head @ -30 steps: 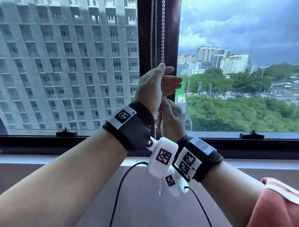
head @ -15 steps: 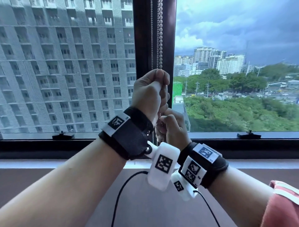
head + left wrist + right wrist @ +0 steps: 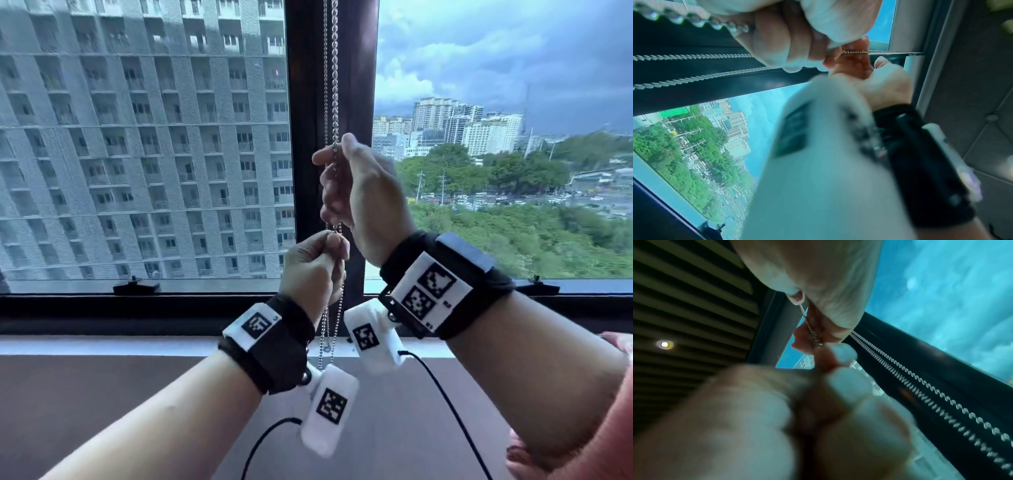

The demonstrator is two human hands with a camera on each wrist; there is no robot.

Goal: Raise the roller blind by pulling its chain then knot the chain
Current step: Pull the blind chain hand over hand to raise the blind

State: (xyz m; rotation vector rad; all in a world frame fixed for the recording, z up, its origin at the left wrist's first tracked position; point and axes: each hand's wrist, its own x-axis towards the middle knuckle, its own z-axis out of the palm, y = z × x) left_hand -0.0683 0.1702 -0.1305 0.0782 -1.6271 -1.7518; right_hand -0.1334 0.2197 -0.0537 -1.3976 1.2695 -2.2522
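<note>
The right hand (image 3: 363,202) is the higher of the two, in front of the dark upright window frame (image 3: 305,102). Its thumb and forefinger pinch the bead chain (image 3: 334,85), and its other fingers curl loosely around the strands running down through the palm. Just below it, almost touching, the left hand (image 3: 313,270) pinches the chain between thumb and bent forefinger, its remaining fingers folded in. Between the two hands a short length of chain is pulled taut.

Above the right hand, two strands can be counted rising along the frame and out of the top of the head view. Below the left hand, two strands hang slack to a loop beside the sill (image 3: 102,344). The left wrist view shows three separate runs of chain crossing the dark frame.

Each wrist carries one black band (image 3: 274,349) with printed markers and a white camera unit (image 3: 330,407), two in all, each trailing a black cable.

Two glass panes flank the frame. The roller blind itself is not visible in any view.
</note>
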